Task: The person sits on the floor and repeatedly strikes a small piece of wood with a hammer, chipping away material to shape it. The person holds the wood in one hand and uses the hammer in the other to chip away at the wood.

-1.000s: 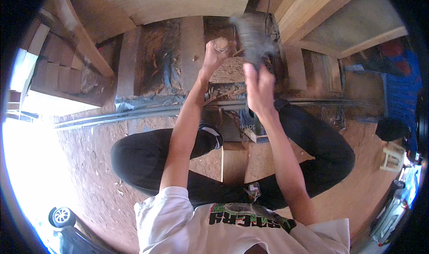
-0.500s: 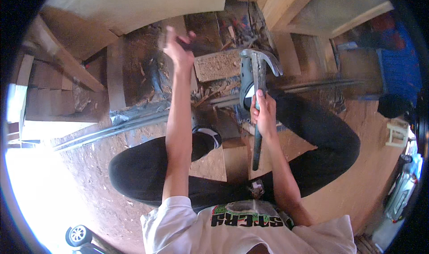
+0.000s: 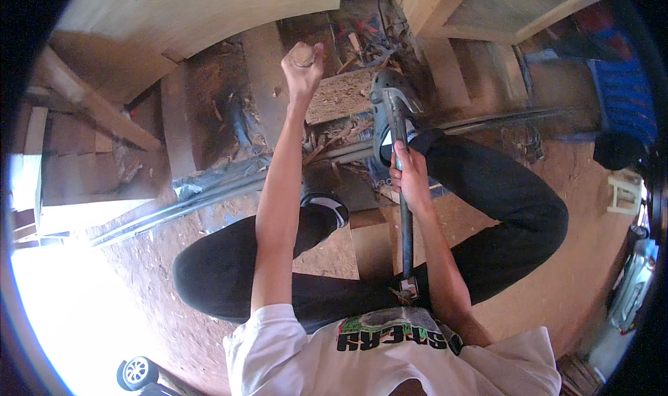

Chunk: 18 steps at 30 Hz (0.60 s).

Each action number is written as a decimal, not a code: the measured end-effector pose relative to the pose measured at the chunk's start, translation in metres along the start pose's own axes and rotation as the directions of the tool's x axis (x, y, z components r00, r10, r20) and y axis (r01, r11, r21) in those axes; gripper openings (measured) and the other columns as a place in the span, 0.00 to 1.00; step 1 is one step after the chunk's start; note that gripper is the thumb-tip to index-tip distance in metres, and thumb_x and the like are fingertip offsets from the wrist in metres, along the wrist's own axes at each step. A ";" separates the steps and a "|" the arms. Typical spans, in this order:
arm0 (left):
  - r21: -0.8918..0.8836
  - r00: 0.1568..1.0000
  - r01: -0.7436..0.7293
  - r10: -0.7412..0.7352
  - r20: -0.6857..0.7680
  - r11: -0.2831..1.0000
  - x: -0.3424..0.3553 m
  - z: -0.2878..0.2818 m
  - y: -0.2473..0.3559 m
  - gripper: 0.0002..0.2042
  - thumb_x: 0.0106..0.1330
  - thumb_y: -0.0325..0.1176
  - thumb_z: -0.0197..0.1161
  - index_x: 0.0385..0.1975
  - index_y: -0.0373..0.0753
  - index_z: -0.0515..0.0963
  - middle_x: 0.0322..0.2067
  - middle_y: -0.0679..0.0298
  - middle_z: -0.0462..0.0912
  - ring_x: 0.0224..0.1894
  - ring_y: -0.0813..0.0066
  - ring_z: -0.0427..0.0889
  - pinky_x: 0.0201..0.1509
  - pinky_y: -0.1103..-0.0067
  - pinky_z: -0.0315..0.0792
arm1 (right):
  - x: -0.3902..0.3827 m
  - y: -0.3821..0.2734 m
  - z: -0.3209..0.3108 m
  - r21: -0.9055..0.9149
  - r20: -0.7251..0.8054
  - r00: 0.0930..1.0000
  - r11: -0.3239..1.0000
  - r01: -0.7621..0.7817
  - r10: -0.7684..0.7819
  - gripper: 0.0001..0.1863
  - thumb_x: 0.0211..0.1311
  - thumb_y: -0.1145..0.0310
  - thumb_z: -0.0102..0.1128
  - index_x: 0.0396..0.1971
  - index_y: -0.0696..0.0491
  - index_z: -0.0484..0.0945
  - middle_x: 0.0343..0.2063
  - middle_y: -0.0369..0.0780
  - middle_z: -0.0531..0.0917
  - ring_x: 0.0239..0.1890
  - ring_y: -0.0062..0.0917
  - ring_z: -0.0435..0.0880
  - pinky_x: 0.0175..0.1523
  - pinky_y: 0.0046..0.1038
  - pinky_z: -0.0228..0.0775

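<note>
A claw hammer (image 3: 407,236) is in my right hand (image 3: 412,180), its fingers wrapped around the middle of the dark handle. The hammer's head is at the far end, over a grey clog on my foot (image 3: 383,86), and the handle end points toward my lap. My left arm is stretched forward. The left hand (image 3: 302,83) is closed around a tan, blunt-ended chunk (image 3: 303,53); its material I cannot make out. Just right of that hand lies a rough-faced wooden block (image 3: 341,97) among splinters.
Long metal pipes (image 3: 188,204) cross in front of my bent legs. A large pale board (image 3: 202,13) overhangs at the far left, with a timber frame (image 3: 435,6) at the far right. Wood scraps litter the dirt ground. A white stool (image 3: 624,192) and blue slatted item (image 3: 623,93) stand at right.
My left hand was open and blurred with fingers spread; it has moved right and closed on the tan chunk. The hammer has turned, and its head is slightly lower in view.
</note>
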<state>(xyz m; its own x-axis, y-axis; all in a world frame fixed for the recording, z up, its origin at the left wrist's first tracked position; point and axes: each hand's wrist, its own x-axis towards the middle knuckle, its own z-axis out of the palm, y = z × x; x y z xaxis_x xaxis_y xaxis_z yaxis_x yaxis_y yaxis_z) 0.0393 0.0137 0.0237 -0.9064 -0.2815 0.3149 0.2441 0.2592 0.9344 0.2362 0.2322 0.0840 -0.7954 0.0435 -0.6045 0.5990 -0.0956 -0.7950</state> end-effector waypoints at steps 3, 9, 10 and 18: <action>-0.124 0.999 0.033 -0.031 0.018 0.992 -0.005 0.002 -0.015 0.15 0.62 0.33 0.66 0.17 0.39 0.68 0.15 0.73 0.72 0.21 0.86 0.72 0.24 0.84 0.65 | 0.003 -0.001 -0.001 0.038 0.001 0.999 0.999 -0.037 0.037 0.22 0.66 0.44 0.52 0.25 0.48 0.66 0.12 0.26 0.61 0.11 0.09 0.58 0.15 0.16 0.48; -0.093 1.000 0.026 -0.025 0.012 0.995 0.002 -0.001 -0.015 0.15 0.62 0.33 0.66 0.17 0.39 0.68 0.16 0.72 0.74 0.19 0.86 0.69 0.22 0.82 0.62 | 0.008 0.003 -0.001 0.062 0.029 0.996 0.995 -0.083 0.081 0.22 0.65 0.44 0.53 0.25 0.48 0.66 0.12 0.26 0.61 0.11 0.09 0.58 0.15 0.16 0.47; -0.092 0.999 0.017 -0.014 0.028 0.996 0.003 0.000 -0.016 0.15 0.62 0.33 0.66 0.17 0.39 0.69 0.16 0.72 0.73 0.19 0.86 0.68 0.22 0.82 0.62 | 0.009 0.003 0.000 0.056 0.034 0.996 0.995 -0.080 0.078 0.22 0.65 0.44 0.53 0.25 0.48 0.66 0.12 0.26 0.61 0.11 0.09 0.58 0.15 0.16 0.47; -0.151 0.996 0.017 -0.004 0.084 0.988 0.001 0.007 -0.030 0.13 0.62 0.33 0.66 0.19 0.36 0.72 0.16 0.73 0.73 0.19 0.86 0.68 0.23 0.81 0.62 | 0.014 0.008 -0.003 0.053 0.029 0.995 0.993 -0.101 0.100 0.23 0.64 0.44 0.54 0.25 0.49 0.65 0.12 0.26 0.60 0.11 0.10 0.58 0.15 0.16 0.47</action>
<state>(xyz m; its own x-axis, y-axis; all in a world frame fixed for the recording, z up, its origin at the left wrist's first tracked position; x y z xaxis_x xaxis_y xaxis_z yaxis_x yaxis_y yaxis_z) 0.0291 0.0122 -0.0055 -0.9332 -0.2042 0.2958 0.2780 0.1117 0.9541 0.2303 0.2353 0.0693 -0.7342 0.0050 -0.6789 0.6704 -0.1525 -0.7261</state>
